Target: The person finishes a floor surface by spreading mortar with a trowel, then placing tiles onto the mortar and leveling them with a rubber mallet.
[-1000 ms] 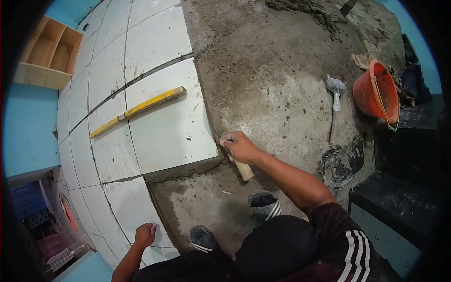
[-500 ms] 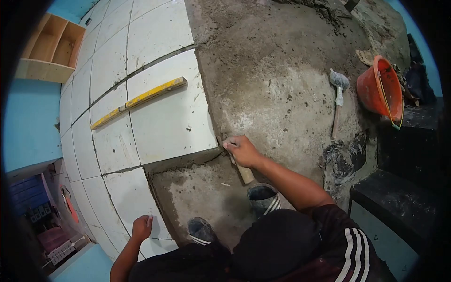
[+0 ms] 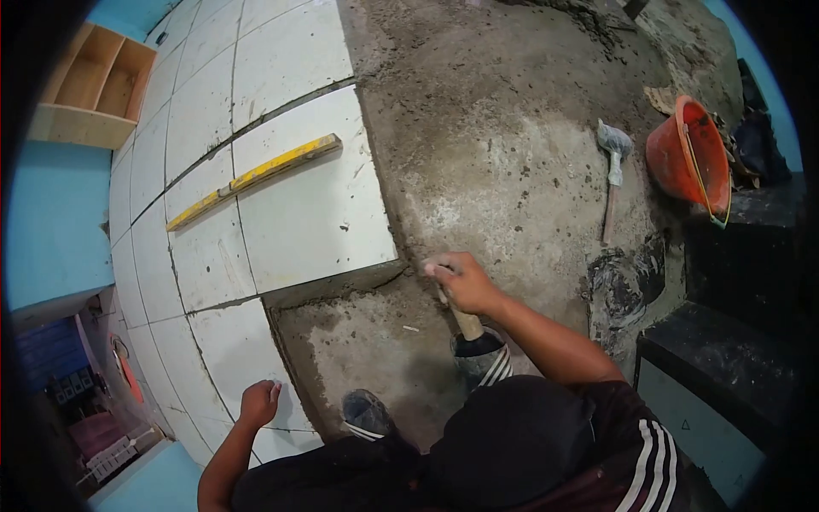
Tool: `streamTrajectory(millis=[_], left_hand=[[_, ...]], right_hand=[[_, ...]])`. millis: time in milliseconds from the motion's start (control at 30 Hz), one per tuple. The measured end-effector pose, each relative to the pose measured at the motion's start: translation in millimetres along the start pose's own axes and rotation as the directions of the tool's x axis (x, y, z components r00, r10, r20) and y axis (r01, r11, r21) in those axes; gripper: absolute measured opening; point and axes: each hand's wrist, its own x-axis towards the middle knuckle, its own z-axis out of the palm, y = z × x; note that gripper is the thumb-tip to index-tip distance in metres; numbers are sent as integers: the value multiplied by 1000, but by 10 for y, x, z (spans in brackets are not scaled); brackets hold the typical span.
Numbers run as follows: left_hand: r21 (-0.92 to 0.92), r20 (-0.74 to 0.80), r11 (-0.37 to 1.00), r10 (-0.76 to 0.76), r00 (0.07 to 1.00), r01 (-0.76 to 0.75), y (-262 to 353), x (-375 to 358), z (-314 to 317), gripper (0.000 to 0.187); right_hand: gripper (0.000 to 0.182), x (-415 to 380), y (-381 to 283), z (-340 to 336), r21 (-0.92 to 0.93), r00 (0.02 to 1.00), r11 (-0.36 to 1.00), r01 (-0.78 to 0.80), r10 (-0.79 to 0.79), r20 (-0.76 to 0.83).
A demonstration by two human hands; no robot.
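My right hand is closed around the neck end of a wooden-handled trowel. Its pale handle points back toward my right shoe, and the hand hides its blade. This hand is over rough cement, just right of the corner of a large white tile. My left hand has its fingers curled in above another white tile; whether anything is inside them is hidden. Between the tile edges and my shoes lies a recessed patch of bare cement.
A yellow spirit level lies across the tiles. On the right are a mallet with a wrapped head, an orange bucket tipped toward the steps, and black steps. A wooden shelf unit stands at the upper left.
My right hand has moved right, away from the tile corner, taking the trowel with it; the handle now overlaps my shoe. My left hand has shifted slightly up.
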Motion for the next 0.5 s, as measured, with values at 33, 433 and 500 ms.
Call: streamTrajectory(millis=[33, 433, 500], left_hand=[[-30, -2, 1000, -9, 1000, 9, 26, -13, -15, 36], [7, -16, 1000, -29, 999, 29, -179, -118, 70, 34], [11, -18, 1000, -21, 1000, 21, -154, -84, 86, 35]], right_hand=[[23, -7, 125, 2, -23, 999, 1000, 8, -9, -52], [27, 134, 297, 303, -61, 1000, 998, -13, 12, -25], [27, 143, 247, 256, -99, 1000, 995, 29, -29, -2]])
